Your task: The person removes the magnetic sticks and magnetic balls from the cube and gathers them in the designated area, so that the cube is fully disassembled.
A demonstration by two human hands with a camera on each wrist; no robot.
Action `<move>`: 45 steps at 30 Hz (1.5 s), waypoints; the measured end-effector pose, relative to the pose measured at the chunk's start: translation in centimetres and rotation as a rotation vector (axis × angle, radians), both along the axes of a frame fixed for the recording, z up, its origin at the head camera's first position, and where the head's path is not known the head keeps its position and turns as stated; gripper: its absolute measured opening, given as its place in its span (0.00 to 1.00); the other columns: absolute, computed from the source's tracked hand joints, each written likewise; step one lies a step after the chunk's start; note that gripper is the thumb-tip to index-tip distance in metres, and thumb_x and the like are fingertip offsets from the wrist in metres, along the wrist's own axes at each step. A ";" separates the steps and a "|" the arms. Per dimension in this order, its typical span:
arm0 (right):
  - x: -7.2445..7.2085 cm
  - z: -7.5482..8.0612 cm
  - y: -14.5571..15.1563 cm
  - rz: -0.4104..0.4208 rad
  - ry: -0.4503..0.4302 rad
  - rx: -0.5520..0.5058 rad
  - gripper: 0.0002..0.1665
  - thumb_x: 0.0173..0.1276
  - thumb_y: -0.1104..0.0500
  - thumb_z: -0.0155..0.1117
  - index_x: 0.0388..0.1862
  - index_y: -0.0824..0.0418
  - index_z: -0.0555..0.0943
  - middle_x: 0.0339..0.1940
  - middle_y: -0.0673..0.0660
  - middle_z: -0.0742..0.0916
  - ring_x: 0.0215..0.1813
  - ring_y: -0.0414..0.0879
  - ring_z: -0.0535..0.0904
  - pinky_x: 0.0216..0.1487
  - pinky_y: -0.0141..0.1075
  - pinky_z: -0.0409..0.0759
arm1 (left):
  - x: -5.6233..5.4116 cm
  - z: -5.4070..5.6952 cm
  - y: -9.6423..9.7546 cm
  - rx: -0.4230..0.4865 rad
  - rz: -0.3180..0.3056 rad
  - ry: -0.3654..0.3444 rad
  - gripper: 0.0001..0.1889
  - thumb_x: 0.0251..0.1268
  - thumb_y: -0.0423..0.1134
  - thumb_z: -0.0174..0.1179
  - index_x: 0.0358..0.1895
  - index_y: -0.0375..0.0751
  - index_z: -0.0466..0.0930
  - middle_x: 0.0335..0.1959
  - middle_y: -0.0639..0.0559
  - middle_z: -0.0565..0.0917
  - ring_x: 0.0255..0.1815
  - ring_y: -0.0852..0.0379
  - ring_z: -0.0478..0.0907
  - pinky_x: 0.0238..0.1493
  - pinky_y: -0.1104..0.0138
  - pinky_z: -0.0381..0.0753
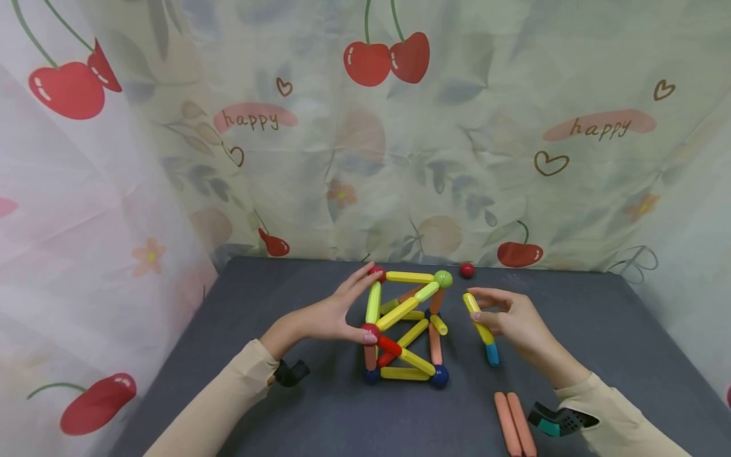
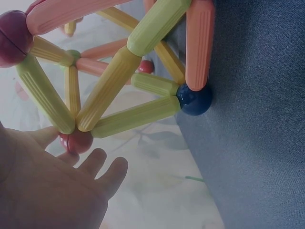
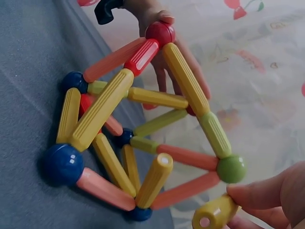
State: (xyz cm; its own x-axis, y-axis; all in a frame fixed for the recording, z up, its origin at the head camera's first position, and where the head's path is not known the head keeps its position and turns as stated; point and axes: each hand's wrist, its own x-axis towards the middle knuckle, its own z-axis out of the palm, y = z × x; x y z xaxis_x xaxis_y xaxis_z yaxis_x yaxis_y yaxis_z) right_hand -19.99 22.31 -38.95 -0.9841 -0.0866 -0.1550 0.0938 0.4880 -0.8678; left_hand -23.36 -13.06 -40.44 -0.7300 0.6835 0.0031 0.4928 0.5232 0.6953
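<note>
A frame of magnetic sticks point(image 1: 398, 315) and balls stands on the dark table. My left hand point(image 1: 328, 315) spans its left side with fingers spread and fairly straight. Its thumb rests on the front red ball point(image 1: 370, 331), and its fingertips touch the rear red ball point(image 2: 77, 141). To the right of the frame, my right hand point(image 1: 516, 319) pinches a yellow magnetic stick point(image 1: 476, 312) between thumb and fingers. A short blue piece point(image 1: 492, 355) sits at that stick's lower end. Near the held stick is the frame's green ball point(image 3: 231, 168). A loose-ended yellow stick point(image 3: 155, 179) juts from a blue ball point(image 3: 139, 213).
Two salmon sticks point(image 1: 514, 424) lie side by side near the front right of the table point(image 1: 274, 412). A loose red ball point(image 1: 467, 270) rests at the rear edge. Behind hangs a printed curtain point(image 1: 457, 139) with cherries on it.
</note>
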 end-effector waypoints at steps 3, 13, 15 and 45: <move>0.4 -0.4 0.9 -0.008 -0.017 -0.017 0.34 0.68 0.56 0.67 0.72 0.57 0.71 0.61 0.67 0.79 0.46 0.47 0.87 0.43 0.39 0.83 | 0.0 0.0 0.0 -0.003 0.001 0.003 0.57 0.53 0.70 0.65 0.80 0.70 0.34 0.79 0.76 0.25 0.84 0.50 0.31 0.74 0.35 0.54; 1.7 -2.4 4.2 -0.014 -0.086 -0.044 0.40 0.66 0.48 0.70 0.73 0.60 0.68 0.60 0.64 0.81 0.42 0.38 0.83 0.42 0.41 0.82 | 0.0 0.2 0.1 0.002 0.002 -0.001 0.57 0.53 0.69 0.65 0.80 0.70 0.34 0.79 0.76 0.25 0.84 0.50 0.31 0.73 0.35 0.55; 2.0 -3.0 4.9 -0.013 -0.108 -0.044 0.40 0.66 0.49 0.69 0.73 0.60 0.67 0.58 0.60 0.82 0.42 0.38 0.83 0.43 0.41 0.82 | 0.0 0.2 0.1 0.003 0.000 -0.002 0.57 0.53 0.69 0.65 0.80 0.70 0.34 0.79 0.75 0.25 0.84 0.49 0.31 0.73 0.35 0.55; 6.5 -8.9 8.7 -0.129 -0.320 0.030 0.35 0.62 0.54 0.73 0.65 0.65 0.74 0.38 0.53 0.88 0.39 0.45 0.84 0.39 0.44 0.85 | 0.1 0.1 0.0 0.004 -0.004 0.001 0.57 0.53 0.70 0.65 0.80 0.68 0.34 0.79 0.75 0.25 0.84 0.49 0.31 0.73 0.34 0.55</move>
